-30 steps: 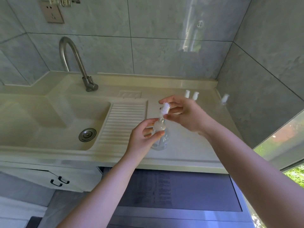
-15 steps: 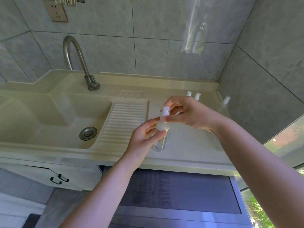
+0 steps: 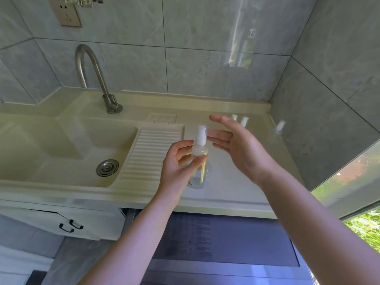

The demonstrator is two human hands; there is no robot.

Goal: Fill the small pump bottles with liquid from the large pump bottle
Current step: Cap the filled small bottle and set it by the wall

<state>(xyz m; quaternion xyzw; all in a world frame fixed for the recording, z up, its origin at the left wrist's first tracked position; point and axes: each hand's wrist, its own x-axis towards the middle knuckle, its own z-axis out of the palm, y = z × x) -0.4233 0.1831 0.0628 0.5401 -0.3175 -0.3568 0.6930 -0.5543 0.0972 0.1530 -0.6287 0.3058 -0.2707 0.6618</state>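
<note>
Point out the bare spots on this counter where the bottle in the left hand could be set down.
Bare counter lies along the front edge, right of the large pump bottle and below the right hand. The ribbed drainboard beside the sink basin is free too. It is crowded at the back right, where small pump bottles stand near the corner.

Hidden, cropped, blurred

Bottle point(image 3: 199, 171): left side behind left hand point(image 3: 176, 167). Far pumps point(image 3: 244, 121): bodies behind right hand point(image 3: 240, 150). Right pump point(image 3: 280, 126): blurred, bottle unreadable. Socket point(image 3: 68, 16): top covered by a cropped fixture. Both forearms cut off at near edge.
</note>
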